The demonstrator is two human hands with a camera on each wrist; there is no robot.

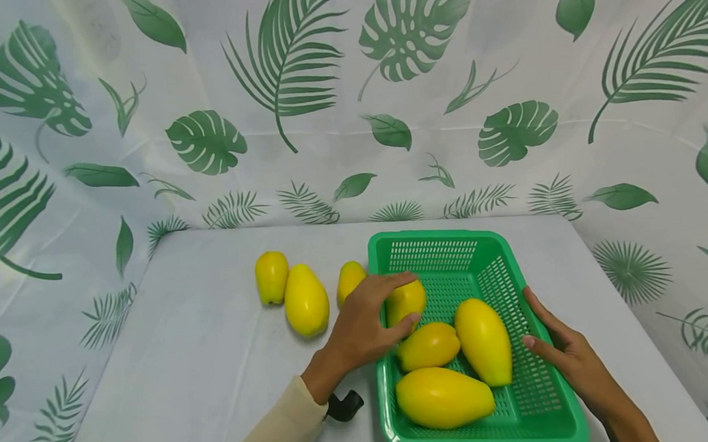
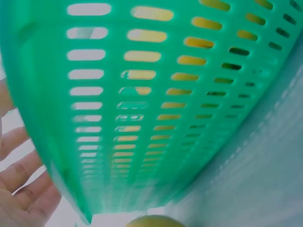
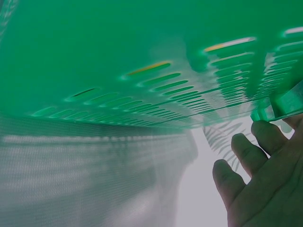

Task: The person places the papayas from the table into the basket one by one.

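A leaf-printed white backdrop (image 1: 325,161) rises behind the pale worktop (image 1: 202,341). Fingers and thumb of the left hand (image 1: 364,323) curve around a yellow fruit (image 1: 408,303) inside the left wall of the green basket (image 1: 510,299), palm down, forearm slanting up across the rim, while the right hand (image 1: 577,370) pinches the right rim, thumb inside, fingers outside. Three other fruits (image 1: 445,398) lie in the basket, and three loose fruits (image 1: 307,301) sit outside, left of it.

Green-leafed white backdrop (image 1: 336,136) behind white table (image 1: 204,375)
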